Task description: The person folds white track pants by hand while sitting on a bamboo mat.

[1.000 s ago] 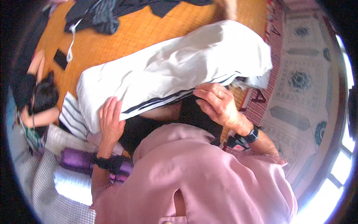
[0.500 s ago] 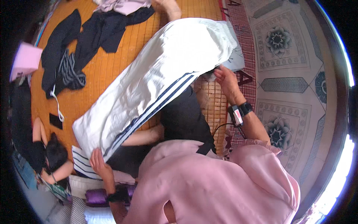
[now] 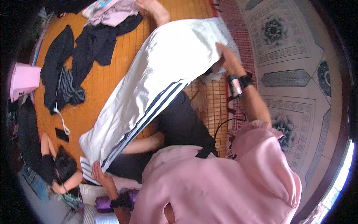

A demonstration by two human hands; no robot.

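White trousers with dark stripes along one side stretch diagonally across my lap, from lower left to upper right. At their narrow lower-left end, my left hand is closed on the fabric by the striped hem. My right hand pinches the edge near the wide, gathered upper-right end, thumb side uppermost. The cloth hides some of the fingers of this hand. Beneath the trousers, my legs in black trousers are folded on the mat.
Dark clothes and a pinkish garment lie on the wooden mat. A bare limb shows beyond the trousers. At left are a pink box, a black phone-like slab and a person in black.
My right hand has moved up along the trousers' edge, its fingers now over the fabric. My left hand keeps its grip at the lower end. The whole view has shifted slightly.
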